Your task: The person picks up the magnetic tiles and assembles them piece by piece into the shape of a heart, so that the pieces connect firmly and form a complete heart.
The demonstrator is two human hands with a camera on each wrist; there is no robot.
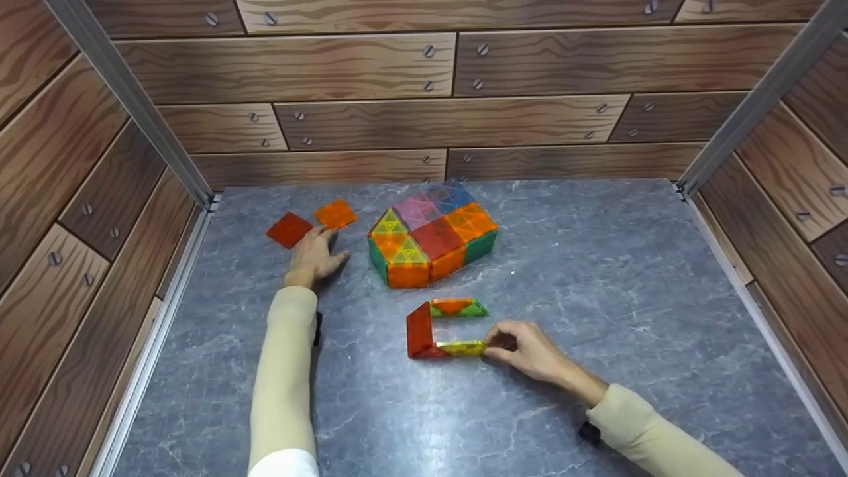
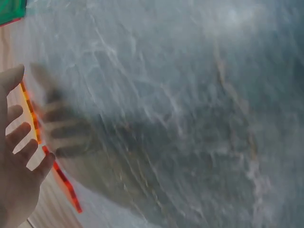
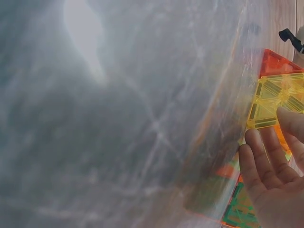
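My right hand (image 1: 530,351) pinches the right end of a yellow translucent magnetic tile (image 1: 460,348) between thumb and fingers. That tile stands on edge and meets red tiles (image 1: 419,331) on its left. Behind it, a strip of orange and green triangular tiles (image 1: 457,307) stands joined to the red side, making a three-sided shape. Over at the back left, my left hand (image 1: 317,255) reaches out with spread fingers. Its fingertips are right at a red square tile (image 1: 285,228) and an orange square tile (image 1: 336,213), both lying flat. The left wrist view shows these fingers apart.
A low closed block of magnetic tiles (image 1: 437,238), in yellow, orange, red, pink, blue and green, stands behind the three-sided shape. Wood-patterned walls (image 1: 364,69) and metal rails (image 1: 165,165) border the grey marbled table (image 1: 596,278).
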